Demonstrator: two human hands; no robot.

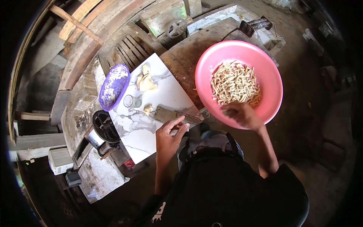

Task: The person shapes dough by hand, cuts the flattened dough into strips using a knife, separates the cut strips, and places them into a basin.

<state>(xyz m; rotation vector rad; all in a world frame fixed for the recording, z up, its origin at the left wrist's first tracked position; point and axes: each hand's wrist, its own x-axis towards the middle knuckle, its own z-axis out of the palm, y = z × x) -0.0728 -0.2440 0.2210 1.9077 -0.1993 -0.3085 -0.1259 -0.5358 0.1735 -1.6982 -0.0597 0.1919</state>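
A large pink basin [275, 87] holds a heap of pale dough strips [235, 84]. Over the basin's near side is my right hand [240, 114], blurred, its fingers not clear. My left hand [171, 135] is at the near edge of the white marbled board [141, 128], fingers bent round something pale that I cannot make out. Just beyond it lies a flat grey-brown blade-like tool [165, 114]. A small dough piece [148, 109], a larger dough lump [146, 80] and a clear glass [132, 101] rest on the board.
A purple oval tray [114, 87] with white powder sits at the board's left edge. Below it is a dark round metal part [106, 126]. A handwheel [176, 28] and a spring-like roller [260, 25] stand at the back. A pale box [60, 160] is at the far left.
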